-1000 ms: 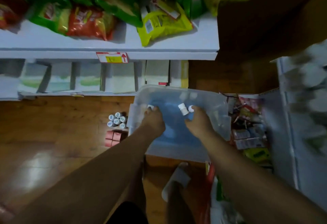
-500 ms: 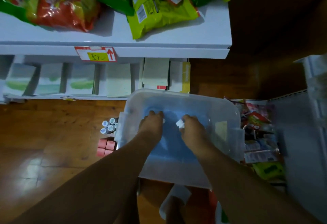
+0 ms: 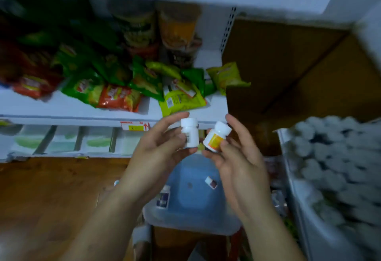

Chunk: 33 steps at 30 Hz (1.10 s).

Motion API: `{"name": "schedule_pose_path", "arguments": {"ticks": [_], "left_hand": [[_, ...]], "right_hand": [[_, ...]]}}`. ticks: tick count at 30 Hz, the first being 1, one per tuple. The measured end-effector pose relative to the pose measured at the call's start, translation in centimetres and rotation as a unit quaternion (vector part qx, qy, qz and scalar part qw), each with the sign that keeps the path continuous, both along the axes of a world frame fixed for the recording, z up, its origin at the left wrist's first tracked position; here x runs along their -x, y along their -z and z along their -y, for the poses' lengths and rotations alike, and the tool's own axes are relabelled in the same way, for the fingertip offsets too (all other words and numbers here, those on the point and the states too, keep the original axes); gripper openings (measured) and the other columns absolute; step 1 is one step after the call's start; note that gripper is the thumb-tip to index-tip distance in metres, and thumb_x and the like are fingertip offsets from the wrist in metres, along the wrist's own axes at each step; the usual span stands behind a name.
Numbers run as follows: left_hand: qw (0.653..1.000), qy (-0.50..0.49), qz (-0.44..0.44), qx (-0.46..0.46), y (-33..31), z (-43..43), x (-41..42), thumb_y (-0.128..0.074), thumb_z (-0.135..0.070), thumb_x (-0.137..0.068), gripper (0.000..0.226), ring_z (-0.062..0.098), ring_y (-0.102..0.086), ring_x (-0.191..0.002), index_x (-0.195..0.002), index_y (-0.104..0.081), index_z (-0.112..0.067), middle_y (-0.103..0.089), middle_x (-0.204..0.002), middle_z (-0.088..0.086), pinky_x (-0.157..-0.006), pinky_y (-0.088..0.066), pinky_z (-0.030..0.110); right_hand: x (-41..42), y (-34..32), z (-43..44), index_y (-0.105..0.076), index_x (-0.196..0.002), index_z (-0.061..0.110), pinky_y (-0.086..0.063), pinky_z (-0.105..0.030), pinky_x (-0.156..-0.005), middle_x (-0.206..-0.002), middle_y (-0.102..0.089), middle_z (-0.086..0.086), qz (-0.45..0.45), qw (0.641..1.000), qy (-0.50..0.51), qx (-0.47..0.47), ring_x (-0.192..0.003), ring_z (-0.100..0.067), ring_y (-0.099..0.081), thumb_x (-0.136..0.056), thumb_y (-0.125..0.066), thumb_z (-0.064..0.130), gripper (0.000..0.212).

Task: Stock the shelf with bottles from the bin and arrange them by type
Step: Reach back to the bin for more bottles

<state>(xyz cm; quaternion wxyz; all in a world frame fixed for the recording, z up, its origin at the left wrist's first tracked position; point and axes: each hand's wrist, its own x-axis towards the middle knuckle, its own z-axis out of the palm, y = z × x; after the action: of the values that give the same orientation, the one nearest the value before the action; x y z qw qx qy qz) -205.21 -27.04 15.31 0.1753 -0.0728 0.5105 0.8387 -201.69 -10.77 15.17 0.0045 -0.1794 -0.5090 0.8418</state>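
Head: bottle (image 3: 190, 132) in left hand (image 3: 162, 149) (upright)

Dim light, glossy wooden floor (image 3: 51, 188), brown wall (image 3: 278, 75), white shelving (image 3: 61, 110) with snack packets (image 3: 115, 96)

Both hands are up out of the bin (image 3: 191, 217) now, left hand (image 3: 162, 153) holding a white bottle (image 3: 190, 133), right hand (image 3: 237, 153) an orange-labelled bottle (image 3: 216, 139).

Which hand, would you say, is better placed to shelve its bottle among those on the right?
Probably the right hand: it holds the yellow-labelled bottle nearer the shelf of bottles; the left hand, with the white bottle, is farther and would cross it.
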Motion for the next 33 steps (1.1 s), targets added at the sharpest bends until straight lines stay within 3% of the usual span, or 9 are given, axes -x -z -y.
{"name": "schedule_pose_path", "arguments": {"ticks": [4,9,11,13,15,18,22,27,33], "left_hand": [[0.995,0.054,-0.064,-0.049,-10.6,1.2,0.8,-0.069,-0.007,-0.094,0.039,0.024,-0.073,-0.104,-0.133,-0.067,-0.012,-0.075,-0.121,0.016,-0.084,-0.060,0.029],[0.983,0.080,-0.154,-0.061,-20.8,3.3,0.0,-0.068,-0.004,-0.090,0.037,0.029,-0.072,-0.108,-0.127,-0.065,-0.011,-0.071,-0.126,0.024,-0.090,-0.060,0.035],[0.978,0.084,-0.184,-0.059,-24.0,4.1,-0.6,-0.069,-0.004,-0.092,0.040,0.030,-0.071,-0.106,-0.131,-0.066,-0.009,-0.070,-0.123,0.023,-0.090,-0.061,0.037],[0.973,0.087,-0.207,-0.062,-26.6,4.9,-1.1,-0.068,-0.004,-0.094,0.042,0.022,-0.071,-0.095,-0.135,-0.067,-0.011,-0.072,-0.110,0.015,-0.080,-0.060,0.031],[0.969,0.092,-0.216,-0.076,-28.7,5.4,-1.6,-0.065,-0.006,-0.097,0.043,0.021,-0.071,-0.097,-0.139,-0.067,-0.016,-0.072,-0.109,0.011,-0.081,-0.059,0.028],[0.969,0.077,-0.219,-0.083,-30.9,5.9,-1.4,-0.060,-0.007,-0.100,0.041,0.026,-0.071,-0.104,-0.136,-0.069,-0.023,-0.073,-0.119,0.015,-0.080,-0.060,0.029],[0.967,0.059,-0.237,-0.065,-32.9,6.7,-0.3,-0.059,-0.008,-0.100,0.035,0.030,-0.071,-0.107,-0.131,-0.071,-0.018,-0.072,-0.127,0.021,-0.082,-0.060,0.030],[0.949,0.027,-0.308,0.061,-32.8,8.3,1.8,-0.069,-0.013,-0.100,0.034,0.031,-0.071,-0.112,-0.132,-0.066,-0.025,-0.074,-0.127,0.010,-0.089,-0.055,0.033],[0.911,-0.065,-0.322,0.251,-29.3,10.6,8.6,-0.068,-0.016,-0.102,0.034,0.012,-0.073,-0.109,-0.134,-0.061,-0.023,-0.076,-0.121,-0.007,-0.091,-0.062,0.033]], "right_hand": [[-0.1,-12.1,0.4,-0.066,-0.133,0.014,-0.060,-0.037,-0.093,-0.118,-0.075,-0.017,-0.046,0.999,-0.008,0.026,-0.111,-0.024,-0.073,-0.101,-0.049,-0.004,0.040],[-1.7,-22.4,2.1,-0.065,-0.134,0.021,-0.057,-0.045,-0.101,-0.118,-0.076,-0.012,-0.127,0.986,-0.032,-0.101,-0.114,-0.028,-0.072,-0.099,-0.056,-0.004,0.044],[-2.1,-24.9,2.6,-0.068,-0.132,0.028,-0.053,-0.050,-0.105,-0.120,-0.075,-0.008,-0.160,0.976,-0.028,-0.145,-0.117,-0.027,-0.070,-0.097,-0.063,0.000,0.045],[-2.4,-27.1,2.9,-0.068,-0.132,0.035,-0.050,-0.054,-0.107,-0.124,-0.073,-0.007,-0.194,0.966,-0.028,-0.166,-0.120,-0.028,-0.068,-0.097,-0.068,0.006,0.046],[-2.4,-28.9,3.2,-0.067,-0.134,0.036,-0.051,-0.055,-0.106,-0.126,-0.073,-0.008,-0.220,0.960,-0.027,-0.174,-0.120,-0.029,-0.068,-0.095,-0.071,0.011,0.046],[-1.9,-31.2,3.8,-0.067,-0.133,0.037,-0.054,-0.049,-0.100,-0.124,-0.074,-0.007,-0.249,0.951,-0.016,-0.182,-0.116,-0.027,-0.070,-0.095,-0.072,0.012,0.046],[-0.5,-33.0,5.2,-0.067,-0.130,0.034,-0.059,-0.041,-0.094,-0.119,-0.076,-0.004,-0.255,0.947,-0.019,-0.197,-0.111,-0.023,-0.073,-0.097,-0.069,0.004,0.045],[2.3,-33.4,7.2,-0.067,-0.128,0.036,-0.060,-0.037,-0.092,-0.116,-0.076,0.001,-0.259,0.936,-0.026,-0.237,-0.107,-0.018,-0.074,-0.095,-0.072,0.004,0.046],[9.6,-29.5,9.9,-0.061,-0.135,0.037,-0.056,-0.024,-0.095,-0.122,-0.071,0.013,-0.214,0.915,-0.026,-0.341,-0.111,-0.006,-0.068,-0.096,-0.072,0.016,0.046]]}}
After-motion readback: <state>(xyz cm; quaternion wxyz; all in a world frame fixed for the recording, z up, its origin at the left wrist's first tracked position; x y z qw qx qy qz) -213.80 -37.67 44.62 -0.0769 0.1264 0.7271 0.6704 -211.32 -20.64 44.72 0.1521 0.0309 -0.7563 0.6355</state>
